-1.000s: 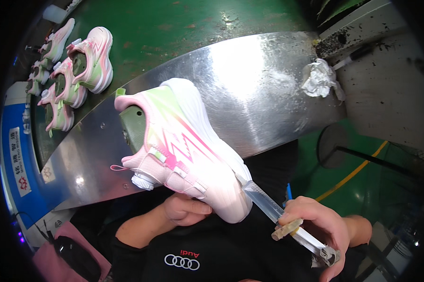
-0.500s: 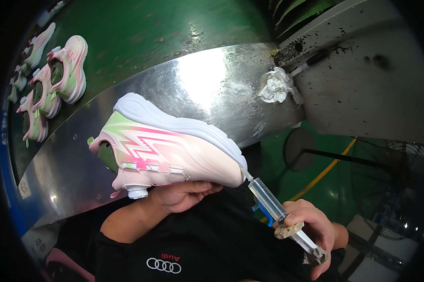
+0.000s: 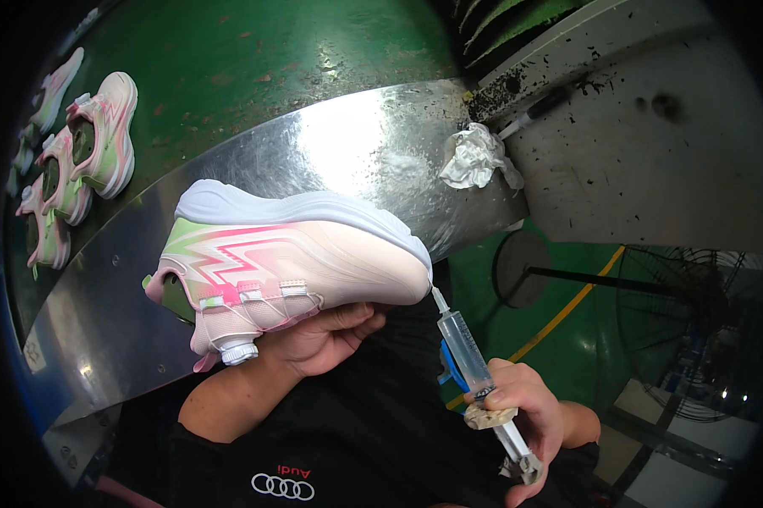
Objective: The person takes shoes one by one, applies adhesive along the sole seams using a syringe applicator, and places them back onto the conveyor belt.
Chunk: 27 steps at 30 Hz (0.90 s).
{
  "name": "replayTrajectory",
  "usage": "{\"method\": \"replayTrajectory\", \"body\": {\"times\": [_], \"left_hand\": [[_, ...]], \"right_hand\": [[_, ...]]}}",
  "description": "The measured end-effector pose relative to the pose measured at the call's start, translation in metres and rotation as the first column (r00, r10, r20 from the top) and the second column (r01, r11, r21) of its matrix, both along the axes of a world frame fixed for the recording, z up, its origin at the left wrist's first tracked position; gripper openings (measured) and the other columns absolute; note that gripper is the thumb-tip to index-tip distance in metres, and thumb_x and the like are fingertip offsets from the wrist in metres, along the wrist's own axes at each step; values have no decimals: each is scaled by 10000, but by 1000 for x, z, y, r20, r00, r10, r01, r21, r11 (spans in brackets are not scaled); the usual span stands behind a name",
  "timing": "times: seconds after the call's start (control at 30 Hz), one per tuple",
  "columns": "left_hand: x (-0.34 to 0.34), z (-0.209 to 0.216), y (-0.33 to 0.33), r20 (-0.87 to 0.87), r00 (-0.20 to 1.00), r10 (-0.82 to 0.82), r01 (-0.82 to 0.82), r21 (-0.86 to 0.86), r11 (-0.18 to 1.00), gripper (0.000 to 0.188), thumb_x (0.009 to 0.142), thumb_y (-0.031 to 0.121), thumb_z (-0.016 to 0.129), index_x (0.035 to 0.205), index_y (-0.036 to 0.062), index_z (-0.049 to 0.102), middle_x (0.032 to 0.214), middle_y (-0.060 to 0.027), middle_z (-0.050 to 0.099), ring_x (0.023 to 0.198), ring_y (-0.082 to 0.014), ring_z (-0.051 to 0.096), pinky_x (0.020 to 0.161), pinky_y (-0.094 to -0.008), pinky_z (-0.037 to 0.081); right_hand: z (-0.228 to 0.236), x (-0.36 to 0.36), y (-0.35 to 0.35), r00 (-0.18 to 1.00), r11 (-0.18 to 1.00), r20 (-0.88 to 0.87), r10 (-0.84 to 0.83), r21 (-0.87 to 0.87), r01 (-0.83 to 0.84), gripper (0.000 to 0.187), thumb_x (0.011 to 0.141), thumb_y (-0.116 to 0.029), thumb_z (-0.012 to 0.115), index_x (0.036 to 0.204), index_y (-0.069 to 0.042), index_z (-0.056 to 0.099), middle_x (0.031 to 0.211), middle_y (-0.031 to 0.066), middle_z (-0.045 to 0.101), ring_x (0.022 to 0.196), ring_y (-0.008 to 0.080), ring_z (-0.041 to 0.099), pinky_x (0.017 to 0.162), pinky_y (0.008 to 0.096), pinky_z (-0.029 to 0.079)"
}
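Note:
My left hand (image 3: 322, 340) grips a pink, white and green sneaker (image 3: 347, 258) from below, under its forefoot. The sneaker lies on its side in the air, its pale thick sole (image 3: 297, 206) turned up and away from me and its toe to the right. A white dial (image 3: 237, 351) and thin laces sit on its near side. In my right hand (image 3: 529, 406) is a clear syringe (image 3: 463, 343), fingers wrapped round the plunger end, where beige wrapping (image 3: 487, 416) covers the flange. Its narrow tip meets the toe at the sole edge.
Beyond the shoe runs a shiny metal ledge (image 3: 254, 152) beside a green surface (image 3: 229, 68) carrying several similar sneakers (image 3: 110, 140). Crumpled white tissue (image 3: 474, 158) lies near a stained grey panel (image 3: 644, 169). A fan (image 3: 694, 313) stands at the right.
The sneaker has rotated, its toe now higher and the sole edge nearer level. The syringe tip has followed along the toe edge, and the syringe stands slightly steeper. The whole view has shifted a little.

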<state>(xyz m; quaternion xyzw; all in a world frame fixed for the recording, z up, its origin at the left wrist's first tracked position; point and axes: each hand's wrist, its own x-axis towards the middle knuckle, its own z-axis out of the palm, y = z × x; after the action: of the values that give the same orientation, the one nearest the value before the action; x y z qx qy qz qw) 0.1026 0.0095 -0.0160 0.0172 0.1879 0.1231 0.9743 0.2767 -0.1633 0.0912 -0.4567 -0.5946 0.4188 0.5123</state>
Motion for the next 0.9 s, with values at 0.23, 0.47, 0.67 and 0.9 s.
{"method": "replayTrajectory", "body": {"times": [0.23, 0.47, 0.67, 0.9], "left_hand": [[3, 1, 4, 122, 992, -14, 12, 17, 1000, 282, 861, -4, 588, 1137, 50, 574, 1143, -96, 600, 1102, -208, 567, 841, -260, 535], [8, 10, 5, 227, 974, 12, -24, 48, 999, 324, 894, 80, 572, 1210, 38, 518, 1220, -133, 551, 1146, -258, 542, 798, -235, 554], [8, 14, 4, 238, 971, 25, -38, 53, 998, 367, 892, 124, 585, 1239, 52, 490, 1229, -133, 543, 1144, -255, 544, 772, -226, 560], [11, 15, 2, 238, 970, 37, -52, 57, 997, 365, 894, 128, 585, 1239, 54, 490, 1223, -129, 547, 1137, -250, 550, 772, -225, 559]], "right_hand": [[-8, -6, 4, 985, 999, 171, -6, 54, -3, 888, 593, -494, 806, 1240, -5, 444, 1081, 123, 501, 884, 218, 519, 687, 300, 370], [-26, -21, 8, 930, 984, 357, -87, 176, 24, 762, 631, -443, 793, 1182, -9, 494, 1054, 141, 524, 789, 250, 511, 647, 334, 403], [-36, -25, 12, 850, 961, 505, -149, 276, 5, 803, 605, -495, 798, 1189, -54, 469, 1087, 123, 487, 747, 204, 493, 593, 304, 359], [-40, -23, 12, 827, 953, 537, -165, 304, -8, 775, 618, -493, 791, 1167, -46, 476, 1063, 126, 493, 734, 202, 490, 588, 306, 362]]}}
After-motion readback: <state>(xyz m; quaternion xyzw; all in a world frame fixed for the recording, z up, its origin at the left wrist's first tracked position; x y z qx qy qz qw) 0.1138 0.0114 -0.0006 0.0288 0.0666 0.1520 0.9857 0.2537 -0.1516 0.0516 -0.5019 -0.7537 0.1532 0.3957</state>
